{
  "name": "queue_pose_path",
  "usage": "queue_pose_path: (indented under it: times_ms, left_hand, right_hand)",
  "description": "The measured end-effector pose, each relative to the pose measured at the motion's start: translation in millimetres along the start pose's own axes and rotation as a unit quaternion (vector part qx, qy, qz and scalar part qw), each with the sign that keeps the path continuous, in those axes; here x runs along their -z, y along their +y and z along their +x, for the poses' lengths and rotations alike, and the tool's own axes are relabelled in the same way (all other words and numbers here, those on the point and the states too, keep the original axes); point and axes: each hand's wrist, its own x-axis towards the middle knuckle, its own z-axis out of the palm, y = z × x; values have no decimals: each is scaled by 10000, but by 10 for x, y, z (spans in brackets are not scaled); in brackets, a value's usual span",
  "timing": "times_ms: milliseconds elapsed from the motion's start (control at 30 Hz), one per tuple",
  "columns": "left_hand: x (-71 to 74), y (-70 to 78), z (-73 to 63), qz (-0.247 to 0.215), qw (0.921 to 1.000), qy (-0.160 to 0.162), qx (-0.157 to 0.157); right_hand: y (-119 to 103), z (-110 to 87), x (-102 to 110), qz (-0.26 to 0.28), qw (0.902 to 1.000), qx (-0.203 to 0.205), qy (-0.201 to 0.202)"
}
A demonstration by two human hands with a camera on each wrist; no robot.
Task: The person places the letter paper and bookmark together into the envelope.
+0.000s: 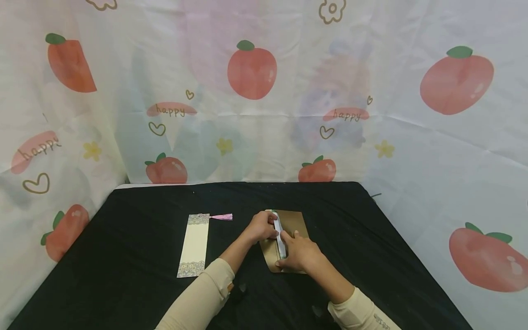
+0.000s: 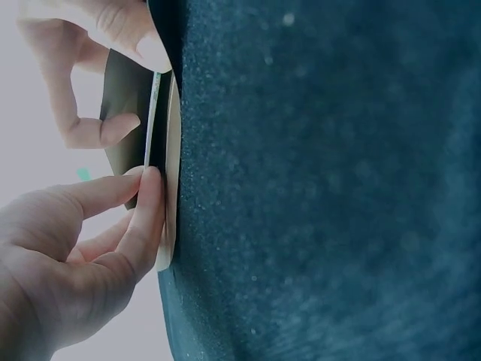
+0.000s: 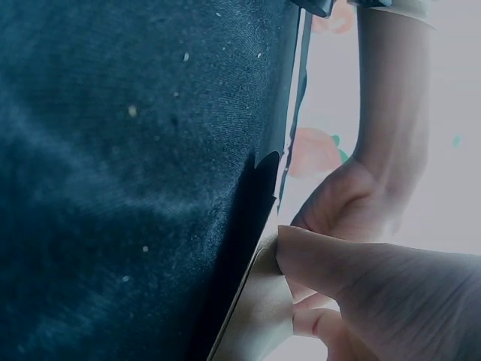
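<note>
A flat gold-brown folder or envelope (image 1: pixel 294 221) lies on the black cloth, with a narrow white card (image 1: pixel 281 246) standing edge-up on it. My left hand (image 1: pixel 261 227) pinches the card near its far end. In the left wrist view, the left fingertips (image 2: pixel 152 174) meet on its thin edge. My right hand (image 1: pixel 303 253) holds the card's near part, its thumb low by the folder's near edge. The right wrist view shows the right hand (image 3: pixel 338 274) against the folder (image 3: pixel 263 301); the card is hidden there.
Left of the folder lies a cream bookmark (image 1: pixel 194 240) with lace-patterned ends and a pink tassel (image 1: pixel 221 217). Black cloth (image 1: pixel 136 256) covers the table. A fruit-printed white curtain (image 1: pixel 264 128) hangs behind and along both sides.
</note>
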Motion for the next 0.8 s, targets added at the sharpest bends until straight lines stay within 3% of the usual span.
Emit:
queue_pose_path:
  times_ms: [500, 800]
  left_hand:
    - [-5, 3, -11, 48, 10000, 53, -54]
    - [3, -20, -14, -565, 9984, 32, -30]
  right_hand:
    - [-7, -3, -14, -27, 10000, 8, 36]
    - [-2, 5, -18, -70, 10000, -13, 46]
